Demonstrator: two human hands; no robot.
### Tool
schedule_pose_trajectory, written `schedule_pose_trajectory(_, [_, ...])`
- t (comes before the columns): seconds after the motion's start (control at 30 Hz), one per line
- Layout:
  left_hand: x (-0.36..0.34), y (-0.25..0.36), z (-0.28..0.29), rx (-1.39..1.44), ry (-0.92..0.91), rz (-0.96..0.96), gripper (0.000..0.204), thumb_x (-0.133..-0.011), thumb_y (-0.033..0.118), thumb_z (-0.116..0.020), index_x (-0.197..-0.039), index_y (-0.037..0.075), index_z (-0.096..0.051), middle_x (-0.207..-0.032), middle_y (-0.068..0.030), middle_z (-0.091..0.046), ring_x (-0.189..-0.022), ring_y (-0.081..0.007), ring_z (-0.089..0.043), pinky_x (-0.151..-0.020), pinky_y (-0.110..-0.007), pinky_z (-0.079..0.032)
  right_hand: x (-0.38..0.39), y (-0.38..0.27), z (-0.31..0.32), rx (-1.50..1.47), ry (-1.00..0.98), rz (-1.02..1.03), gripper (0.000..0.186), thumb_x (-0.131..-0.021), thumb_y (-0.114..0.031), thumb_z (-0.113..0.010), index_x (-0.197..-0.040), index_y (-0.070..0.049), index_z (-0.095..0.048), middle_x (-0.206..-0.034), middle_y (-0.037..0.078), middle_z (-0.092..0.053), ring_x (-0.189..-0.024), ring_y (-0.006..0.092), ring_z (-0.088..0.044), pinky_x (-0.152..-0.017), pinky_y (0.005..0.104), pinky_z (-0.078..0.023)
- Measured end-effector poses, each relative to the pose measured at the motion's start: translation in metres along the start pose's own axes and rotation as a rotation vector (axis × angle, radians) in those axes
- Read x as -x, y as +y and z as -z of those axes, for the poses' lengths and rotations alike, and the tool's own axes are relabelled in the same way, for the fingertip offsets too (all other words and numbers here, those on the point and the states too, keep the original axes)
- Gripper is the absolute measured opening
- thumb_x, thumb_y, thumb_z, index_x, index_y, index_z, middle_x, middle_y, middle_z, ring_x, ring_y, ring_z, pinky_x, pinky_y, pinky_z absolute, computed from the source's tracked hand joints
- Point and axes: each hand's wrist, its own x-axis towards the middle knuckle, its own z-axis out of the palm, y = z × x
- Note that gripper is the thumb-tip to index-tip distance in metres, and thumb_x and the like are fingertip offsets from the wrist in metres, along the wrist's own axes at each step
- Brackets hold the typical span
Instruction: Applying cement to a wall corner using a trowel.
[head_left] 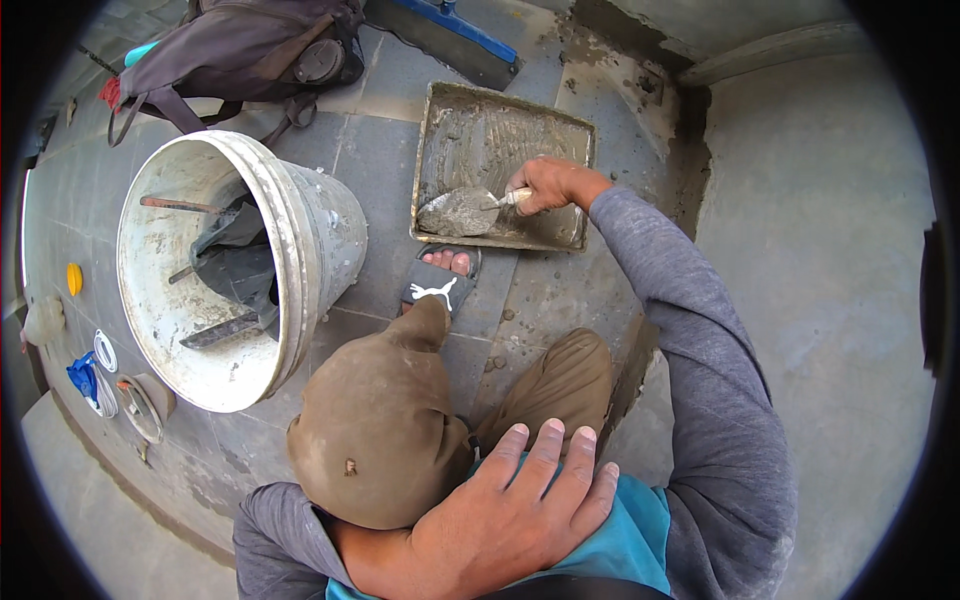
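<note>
Grey floor tiles carry a tray at 12 o'clock. Inside, the nearer right hand grasps a trowel, long axis toward 9 o'clock; left hand, farther, rests released at 6 o'clock.

Trowel handle: pale, smeared, wood or plastic, can't tell. Mortar: grey, rough, damp-looking. Tray: rim dull, crusted; inside streaky, wet sheen. Bucket: white plastic, smooth under smudges, specks. Floor: grey tile, matt, gritty. Wall: smooth matt plaster. Sleeve: heathered knit. Trousers: matt brown cloth. Backpack: dark dull fabric.
</note>
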Motion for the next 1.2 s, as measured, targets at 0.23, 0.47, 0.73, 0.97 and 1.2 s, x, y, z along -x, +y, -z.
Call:
schedule_pose_trajectory(0.23, [-0.015,-0.009,0.022,-0.003,-0.184,0.023,0.049,-0.087,0.033,-0.061,-0.128,0.007,-0.056,-0.135,-0.0218,-0.051,-0.120,-0.0380,-0.054,-0.101,-0.047,-0.044,0.047,0.023,-0.040,-0.387,0.348,0.060,0.040,-0.082,-0.031,-0.068,-0.113,-0.006,-0.063,-0.099,0.016,-0.068,-0.087,0.0309,-0.064,-0.080,0.0382,-0.049])
schedule_pose_trajectory(0.47, [-0.055,-0.023,0.014,0.083,-0.284,-0.006,0.037,-0.089,0.033,-0.059,-0.122,0.017,-0.061,-0.121,-0.0222,-0.060,-0.109,-0.0352,-0.064,-0.092,-0.051,-0.051,0.083,0.011,-0.010,-0.509,0.580,-0.038,0.044,-0.085,-0.032,-0.066,-0.117,-0.003,-0.059,-0.097,0.020,-0.067,-0.090,0.0351,-0.065,-0.081,0.0411,-0.050])
schedule_pose_trajectory(0.73, [-0.071,-0.033,0.008,0.030,-0.246,0.161,0.031,-0.086,0.031,-0.061,-0.112,0.016,-0.067,-0.111,-0.0193,-0.065,-0.102,-0.0346,-0.067,-0.087,-0.051,-0.053,0.074,0.095,0.016,-1.405,0.121,-0.022,0.037,-0.093,-0.026,-0.061,-0.124,-0.007,-0.056,-0.078,0.001,-0.058,-0.056,0.0070,-0.053,-0.046,0.0226,-0.047])
schedule_pose_trajectory(0.97, [-0.092,-0.043,0.016,0.046,-0.294,0.163,0.037,-0.087,0.031,-0.056,-0.119,0.013,-0.061,-0.119,-0.0199,-0.060,-0.108,-0.0363,-0.061,-0.093,-0.050,-0.048,0.109,0.224,-0.049,-1.931,0.975,-0.326,0.034,-0.096,-0.030,-0.054,-0.122,-0.008,-0.052,-0.081,0.004,-0.056,-0.056,0.0126,-0.052,-0.046,0.0286,-0.048])
schedule_pose_trajectory(1.2, [-0.102,-0.038,0.015,0.124,-0.422,0.097,0.052,-0.090,0.033,-0.046,-0.134,0.007,-0.051,-0.135,-0.0235,-0.050,-0.123,-0.0403,-0.051,-0.106,-0.051,-0.037,0.101,0.162,-0.078,-1.199,1.018,-0.658,0.037,-0.092,-0.033,-0.057,-0.114,-0.002,-0.053,-0.092,0.010,-0.059,-0.065,0.0185,-0.061,-0.049,0.0349,-0.051])
